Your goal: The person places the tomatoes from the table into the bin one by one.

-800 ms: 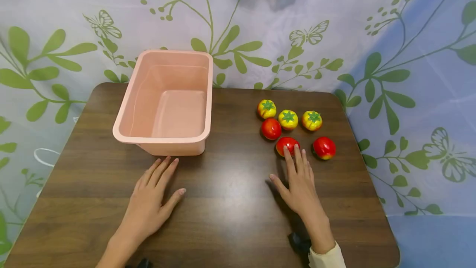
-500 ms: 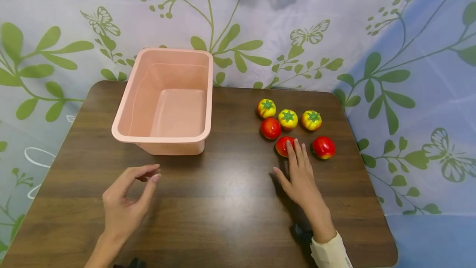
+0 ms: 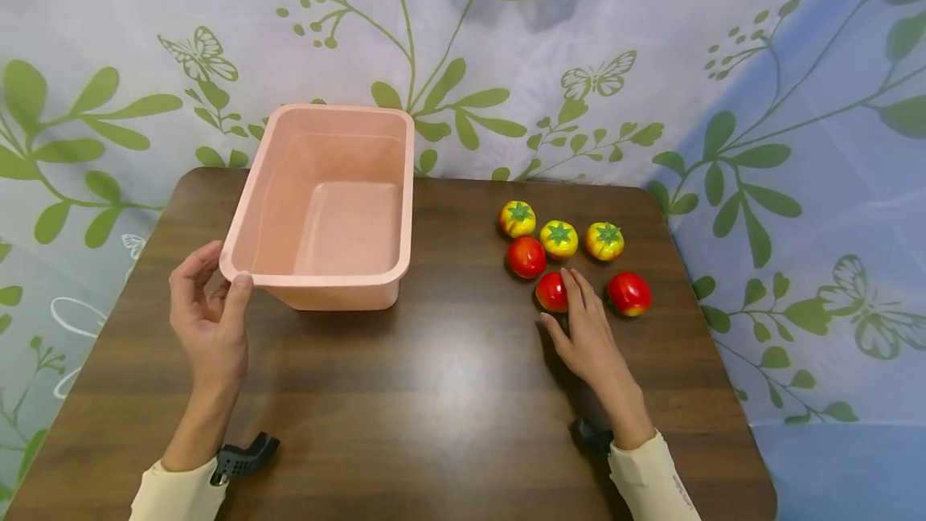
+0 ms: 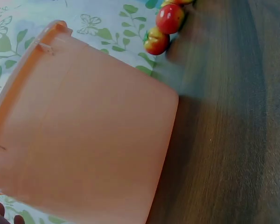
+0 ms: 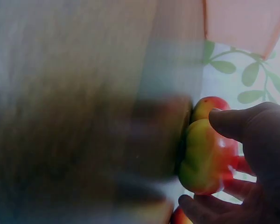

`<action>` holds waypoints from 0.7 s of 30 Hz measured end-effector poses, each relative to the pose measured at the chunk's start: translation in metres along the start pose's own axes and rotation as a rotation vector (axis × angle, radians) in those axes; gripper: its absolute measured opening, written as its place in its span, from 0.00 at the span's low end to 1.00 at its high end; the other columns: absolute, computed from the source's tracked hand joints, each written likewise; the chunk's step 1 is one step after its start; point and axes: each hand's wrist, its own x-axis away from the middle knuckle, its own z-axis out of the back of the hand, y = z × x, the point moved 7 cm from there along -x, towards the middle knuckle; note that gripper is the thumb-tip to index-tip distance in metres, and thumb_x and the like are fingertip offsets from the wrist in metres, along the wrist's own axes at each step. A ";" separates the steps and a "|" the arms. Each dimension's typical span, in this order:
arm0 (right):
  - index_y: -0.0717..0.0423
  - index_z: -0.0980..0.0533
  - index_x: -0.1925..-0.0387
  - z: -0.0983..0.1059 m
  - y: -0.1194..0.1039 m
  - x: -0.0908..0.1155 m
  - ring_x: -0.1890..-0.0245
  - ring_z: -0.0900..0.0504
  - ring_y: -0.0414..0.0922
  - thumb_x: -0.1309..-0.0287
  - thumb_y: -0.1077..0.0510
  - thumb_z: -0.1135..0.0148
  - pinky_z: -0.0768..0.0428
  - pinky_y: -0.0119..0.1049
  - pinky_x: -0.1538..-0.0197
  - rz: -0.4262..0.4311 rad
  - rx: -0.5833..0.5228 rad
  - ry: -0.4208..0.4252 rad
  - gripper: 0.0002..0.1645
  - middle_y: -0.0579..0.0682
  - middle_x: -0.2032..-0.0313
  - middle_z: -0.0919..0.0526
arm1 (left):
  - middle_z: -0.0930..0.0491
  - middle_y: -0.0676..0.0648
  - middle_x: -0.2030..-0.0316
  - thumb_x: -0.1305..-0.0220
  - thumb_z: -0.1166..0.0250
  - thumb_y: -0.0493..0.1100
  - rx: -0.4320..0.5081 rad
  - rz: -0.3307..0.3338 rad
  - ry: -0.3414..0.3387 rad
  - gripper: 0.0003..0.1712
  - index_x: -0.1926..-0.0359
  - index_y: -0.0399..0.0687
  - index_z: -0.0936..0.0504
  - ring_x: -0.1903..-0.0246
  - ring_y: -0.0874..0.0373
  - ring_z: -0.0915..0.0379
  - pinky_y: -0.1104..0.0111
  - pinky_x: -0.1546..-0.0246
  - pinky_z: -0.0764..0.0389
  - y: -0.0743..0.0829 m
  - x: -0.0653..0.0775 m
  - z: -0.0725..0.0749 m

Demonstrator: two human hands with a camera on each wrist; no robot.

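My left hand [image 3: 210, 328] holds the front-left corner of the pink plastic bin [image 3: 314, 281], thumb at the front rim and fingers along the left side. In the left wrist view, the bin's outer wall [image 4: 93, 121] fills much of the picture, with only fingertips [image 4: 18, 219] showing at lower left. At the right, my right hand [image 3: 596, 344] has its fingers and thumb around a shiny red tomato [image 3: 551, 293] lying on the table. From the right wrist, that tomato [image 5: 205, 156] shows a ribbed yellow-green side between thumb and fingers.
Three yellow tomatoes with green leafy tops [image 3: 559, 239] sit behind the right hand. One red tomato [image 3: 526, 257] lies just behind the held one, another [image 3: 629, 293] to its right. The brown wooden table [image 3: 448, 424] meets a leaf-patterned cloth [image 3: 470, 47] at the back.
My left hand has lifted away from the table in front of the bin, moved left and taken hold of its corner. My right hand's fingers have drawn in around the red tomato.
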 end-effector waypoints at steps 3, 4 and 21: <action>0.59 0.46 0.16 -0.001 0.002 -0.002 0.23 0.36 0.72 0.30 0.55 0.29 0.36 0.72 0.22 0.014 0.009 0.027 0.51 0.69 0.19 0.42 | 0.25 0.35 0.36 0.37 0.36 0.21 0.036 0.032 -0.002 0.29 0.34 0.21 0.26 0.39 0.45 0.27 0.69 0.44 0.18 -0.010 -0.001 0.001; 0.60 0.45 0.16 -0.001 0.003 -0.003 0.24 0.34 0.72 0.30 0.55 0.29 0.34 0.72 0.23 0.019 0.015 0.037 0.50 0.69 0.20 0.40 | 0.25 0.35 0.35 0.37 0.36 0.21 0.038 0.037 0.000 0.29 0.33 0.22 0.26 0.39 0.45 0.27 0.71 0.45 0.18 -0.011 -0.002 0.001; 0.58 0.36 0.23 0.003 0.004 -0.010 0.33 0.23 0.63 0.37 0.54 0.23 0.22 0.66 0.31 0.035 0.009 0.087 0.47 0.65 0.31 0.28 | 0.29 0.36 0.35 0.33 0.37 0.24 0.060 0.124 0.017 0.32 0.29 0.29 0.30 0.31 0.44 0.30 0.69 0.34 0.21 -0.026 -0.002 -0.004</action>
